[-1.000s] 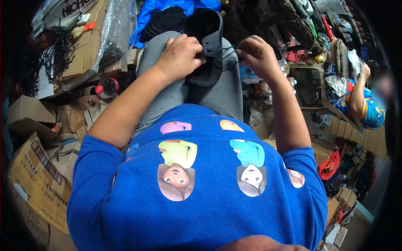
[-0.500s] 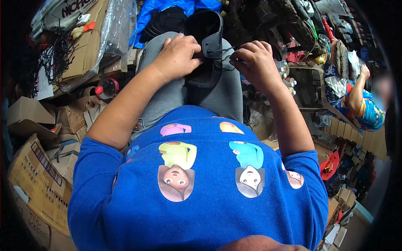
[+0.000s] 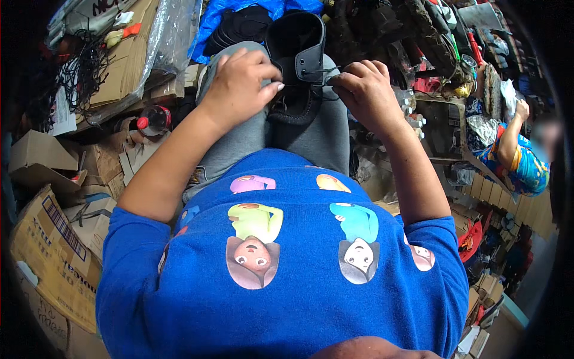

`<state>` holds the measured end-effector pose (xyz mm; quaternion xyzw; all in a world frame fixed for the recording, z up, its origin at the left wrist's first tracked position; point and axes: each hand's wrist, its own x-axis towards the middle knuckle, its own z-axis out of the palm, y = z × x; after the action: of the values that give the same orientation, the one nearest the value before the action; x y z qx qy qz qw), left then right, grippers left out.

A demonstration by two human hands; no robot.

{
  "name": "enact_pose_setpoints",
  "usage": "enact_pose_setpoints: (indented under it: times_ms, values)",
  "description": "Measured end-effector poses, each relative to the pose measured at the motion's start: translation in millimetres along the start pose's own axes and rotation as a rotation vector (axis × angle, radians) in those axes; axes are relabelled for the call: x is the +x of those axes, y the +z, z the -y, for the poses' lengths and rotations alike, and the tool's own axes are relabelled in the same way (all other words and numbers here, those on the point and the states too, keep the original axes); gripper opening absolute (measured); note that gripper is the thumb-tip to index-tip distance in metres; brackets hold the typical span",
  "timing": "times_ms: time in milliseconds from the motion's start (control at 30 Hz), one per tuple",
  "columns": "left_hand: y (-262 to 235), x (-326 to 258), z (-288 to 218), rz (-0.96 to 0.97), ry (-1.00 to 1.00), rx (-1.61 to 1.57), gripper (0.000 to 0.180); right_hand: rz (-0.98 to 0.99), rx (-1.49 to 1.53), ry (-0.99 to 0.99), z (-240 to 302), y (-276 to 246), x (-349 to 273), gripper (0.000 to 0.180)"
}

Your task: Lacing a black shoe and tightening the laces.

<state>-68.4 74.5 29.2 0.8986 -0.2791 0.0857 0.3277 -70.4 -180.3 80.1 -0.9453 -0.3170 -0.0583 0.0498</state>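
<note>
On my lap, between my knees, rests a black boot (image 3: 310, 67) with a high padded collar and metal eyelets in its flap. A thin black shoelace (image 3: 329, 71) runs from the eyelets to my right hand (image 3: 362, 90), whose thumb and fingers pinch it just right of the boot. At the boot's left side my left hand (image 3: 242, 87) is held with fingers bent, thumb and forefinger close together. Whatever lies between those fingertips is too dark and small to make out. Much of the boot's lower part is in shadow.
Black flat pieces (image 3: 238, 30) lie on blue plastic sheeting beyond my knees. Flattened cardboard (image 3: 128, 60), a dark drink bottle (image 3: 154, 121) and cartons (image 3: 57, 257) crowd the left. Cluttered shelving and a person in a colourful shirt (image 3: 523, 158) are at right.
My left hand has drawn slightly left, off the boot's flap. The boot has shifted a little to the right. My right hand still pinches the shoelace in nearly the same place.
</note>
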Motion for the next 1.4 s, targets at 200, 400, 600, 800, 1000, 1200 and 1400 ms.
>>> enact_pose_setpoints:
  times_ms: [200, 400, 600, 800, 1000, 1200, 1400]
  values:
    - [26, 17, -1, 0.061, 0.044, 0.029, 0.012, 0.058, -0.03, 0.002, 3, -2, 3, 0.007]
    - [16, 9, -2, 0.088, 0.142, 0.132, 0.012, 0.083, -0.024, -0.024, -7, 1, 0, 0.01]
    - [28, 14, -8, 0.148, 0.061, 0.08, 0.011, 0.17, -0.119, -0.126, 4, 4, 11, 0.011]
    - [13, 12, -1, 0.172, 0.208, 0.127, 0.013, 0.18, -0.02, -0.163, -11, 11, 7, 0.01]
    - [-49, -34, 39, 0.157, -0.182, -0.113, 0.005, 0.101, 0.444, 0.356, -69, 16, -49, 0.007]
    - [-27, 11, -1, -0.1, -0.256, -1.188, 0.013, -0.376, 2.018, 0.492, -50, 30, -11, 0.016]
    - [-34, -33, 65, 0.021, -0.506, -1.235, 0.015, -0.464, 1.455, 0.715, -60, 23, -32, 0.02]
